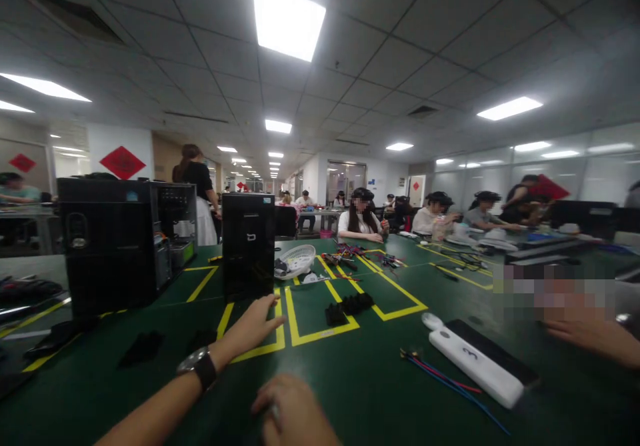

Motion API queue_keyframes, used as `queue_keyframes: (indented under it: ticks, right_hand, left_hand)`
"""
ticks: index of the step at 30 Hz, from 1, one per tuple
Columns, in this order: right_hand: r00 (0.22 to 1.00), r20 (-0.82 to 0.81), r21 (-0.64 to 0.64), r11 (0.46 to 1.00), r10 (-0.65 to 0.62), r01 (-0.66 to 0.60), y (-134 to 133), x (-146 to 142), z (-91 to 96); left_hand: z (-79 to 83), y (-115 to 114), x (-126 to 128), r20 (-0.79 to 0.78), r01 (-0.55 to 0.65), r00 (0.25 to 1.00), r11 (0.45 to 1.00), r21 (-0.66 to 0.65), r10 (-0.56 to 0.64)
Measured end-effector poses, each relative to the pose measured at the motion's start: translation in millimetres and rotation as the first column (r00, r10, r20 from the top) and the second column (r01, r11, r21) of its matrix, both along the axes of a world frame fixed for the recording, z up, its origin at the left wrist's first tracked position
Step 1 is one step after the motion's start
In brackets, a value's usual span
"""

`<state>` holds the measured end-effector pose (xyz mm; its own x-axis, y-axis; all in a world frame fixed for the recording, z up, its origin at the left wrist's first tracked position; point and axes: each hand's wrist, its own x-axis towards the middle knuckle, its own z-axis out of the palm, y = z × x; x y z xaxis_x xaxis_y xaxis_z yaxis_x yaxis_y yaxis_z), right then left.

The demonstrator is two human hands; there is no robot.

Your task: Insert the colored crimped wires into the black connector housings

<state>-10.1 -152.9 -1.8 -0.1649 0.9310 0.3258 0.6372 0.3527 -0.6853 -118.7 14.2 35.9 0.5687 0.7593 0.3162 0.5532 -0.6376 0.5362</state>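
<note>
My left hand [253,324], with a watch [199,365] on the wrist, reaches over the green table with fingers stretched and thumb apart. Nothing shows in it. Just beyond the fingertips stands a black computer case [247,246], upright. My right hand [293,406] is low in front of me, blurred by motion, with its fingers curled in. A small greyish spot shows at these fingers; I cannot make out what it is. To the right of my left hand lie black connector-like pieces [349,307] on the yellow-taped marks.
A larger black computer case [113,246] with an open side stands at left. A white basket [297,259] sits behind. At right lie a white numbered device [475,364] and red and blue cables [445,383]. A co-worker's hand [585,329] rests at far right.
</note>
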Motion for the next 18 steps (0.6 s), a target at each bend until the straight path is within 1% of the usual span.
queue_keyframes:
  ticks: [1,2,3,4,5,6,7,8,9,11,14,16,18]
  right_hand:
    - [0.985,0.101,0.092,0.987,-0.143,0.134,-8.0,31.3,7.1]
    - [0.947,0.18,0.158,0.958,-0.266,0.239,-15.6,62.0,12.8]
    - [0.888,0.261,0.21,0.92,-0.379,0.331,-22.3,91.4,16.1]
    - [0.8,0.324,0.254,0.861,-0.504,0.44,-27.7,118.8,16.6]
    - [0.711,0.399,0.269,0.815,-0.579,0.513,-31.9,143.6,14.0]
    - [0.629,0.46,0.265,0.773,-0.626,0.576,-34.9,165.4,9.0]
    - [0.562,0.51,0.257,0.738,-0.651,0.624,-36.8,183.7,2.3]
    - [0.518,0.548,0.24,0.717,-0.657,0.654,-37.9,198.2,-5.0]
    - [0.495,0.567,0.231,0.704,-0.658,0.671,-38.4,208.7,-11.8]
    - [0.499,0.573,0.228,0.712,-0.65,0.665,-37.9,218.5,-20.8]
    - [0.511,0.559,0.262,0.724,-0.653,0.638,-35.3,213.8,-20.0]
    - [0.483,0.546,0.3,0.698,-0.685,0.65,-33.4,207.9,-15.0]
    - [0.429,0.529,0.357,0.65,-0.733,0.671,-32.4,206.5,-12.1]
  left_hand:
    - [-7.6,3.6,18.7,-0.013,0.001,1.0,1.0,0.002,-0.001]
    - [-15.0,7.1,37.1,-0.021,-0.001,1.0,1.0,0.002,0.001]
    - [-22.1,10.1,54.6,-0.026,-0.004,1.0,1.0,-0.002,0.004]
    - [-28.7,12.4,70.9,-0.031,-0.005,1.0,1.0,-0.011,0.005]
    - [-34.8,13.6,85.7,-0.037,-0.005,0.999,1.0,-0.024,0.004]
    - [-40.5,13.9,98.5,-0.047,-0.006,0.999,0.999,-0.038,0.004]
    - [-45.7,13.2,109.3,-0.059,-0.007,0.998,0.999,-0.053,0.004]
    - [-50.3,11.8,117.9,-0.071,-0.008,0.997,0.998,-0.066,0.004]
    - [-54.2,10.1,124.4,-0.081,-0.008,0.997,0.997,-0.075,0.002]
    - [-59.7,6.7,131.8,-0.093,-0.001,0.996,0.997,-0.079,-0.006]
    - [-61.2,5.0,134.7,-0.086,0.007,0.996,0.998,-0.058,-0.012]
    - [-58.8,5.8,135.7,-0.068,0.011,0.998,0.999,-0.044,-0.014]
    - [-55.6,5.7,137.9,-0.05,0.032,0.998,0.999,-0.037,-0.034]
